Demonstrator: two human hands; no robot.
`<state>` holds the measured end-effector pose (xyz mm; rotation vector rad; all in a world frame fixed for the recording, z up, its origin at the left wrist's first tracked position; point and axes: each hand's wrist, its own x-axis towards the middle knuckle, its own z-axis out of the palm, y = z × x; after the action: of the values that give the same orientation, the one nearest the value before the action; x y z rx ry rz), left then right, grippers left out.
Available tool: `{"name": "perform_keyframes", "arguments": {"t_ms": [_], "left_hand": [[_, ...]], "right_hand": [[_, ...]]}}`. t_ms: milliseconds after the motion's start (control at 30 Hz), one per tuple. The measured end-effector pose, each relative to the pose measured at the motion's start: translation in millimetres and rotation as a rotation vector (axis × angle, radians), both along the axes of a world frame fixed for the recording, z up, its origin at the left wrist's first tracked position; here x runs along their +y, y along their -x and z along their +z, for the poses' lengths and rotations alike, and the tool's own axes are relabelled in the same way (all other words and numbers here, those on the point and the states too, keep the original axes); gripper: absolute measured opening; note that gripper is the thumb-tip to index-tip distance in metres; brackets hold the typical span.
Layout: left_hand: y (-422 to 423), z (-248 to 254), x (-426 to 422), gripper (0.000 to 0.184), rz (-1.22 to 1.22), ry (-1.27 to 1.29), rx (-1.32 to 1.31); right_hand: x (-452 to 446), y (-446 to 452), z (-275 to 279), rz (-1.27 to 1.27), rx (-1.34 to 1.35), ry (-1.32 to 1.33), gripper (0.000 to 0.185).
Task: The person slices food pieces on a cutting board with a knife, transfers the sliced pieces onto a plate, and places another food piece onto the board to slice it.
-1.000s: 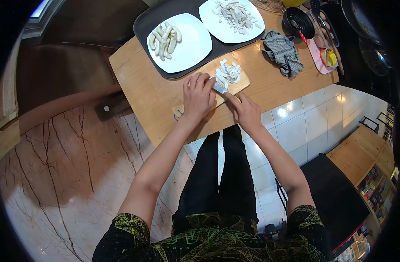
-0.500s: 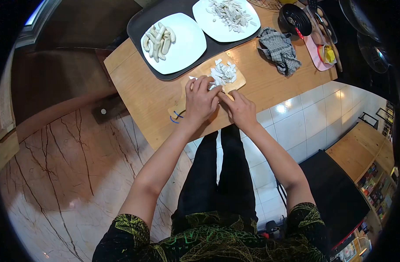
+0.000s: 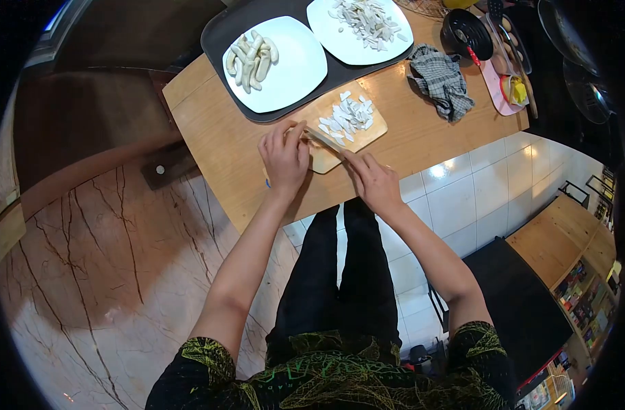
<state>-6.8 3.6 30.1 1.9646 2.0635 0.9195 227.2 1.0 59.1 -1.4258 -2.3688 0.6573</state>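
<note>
Compared with half a second ago, the left hand (image 3: 284, 154) has drawn back from the white slices (image 3: 353, 116), and the knife (image 3: 326, 141), largely hidden then, now shows along its length. The slices lie loosely spread on the far part of the cutting board (image 3: 326, 162), with the blade just beside them, so the cut portion appears separated from whatever is at the left fingertips. The right hand's grip (image 3: 377, 183) is closed on the knife's handle, the forearm angling in over the near edge of the table (image 3: 422, 147). The left hand is palm down, fingers curled near the blade's tip; whether they pinch anything cannot be told.
</note>
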Motion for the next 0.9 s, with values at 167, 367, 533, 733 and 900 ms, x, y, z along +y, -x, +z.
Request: {"name": "perform_keyframes", "arguments": {"t_ms": [167,367,533,733,900], "left_hand": [[13,-11,-15,0.039,-0.053,-0.009,-0.01],[21,-12,-12,0.035,-0.248,-0.024,-0.023],[23,-13,-12,0.035,-0.395,-0.001,0.038],[32,-9,-7,0.038,-0.482,0.01,0.096],[41,-15,0,0.04,-0.558,-0.022,0.129]], "right_hand": [[-17,1,-2,-0.017,0.044,0.065,0.042],[-26,-1,-3,-0.054,0.053,0.068,0.05],[-26,-7,-4,-0.031,-0.014,0.066,0.049],[-26,-15,-6,-0.01,-0.045,0.031,0.049],[-26,-18,-5,-0.009,-0.052,0.024,0.049]]}}
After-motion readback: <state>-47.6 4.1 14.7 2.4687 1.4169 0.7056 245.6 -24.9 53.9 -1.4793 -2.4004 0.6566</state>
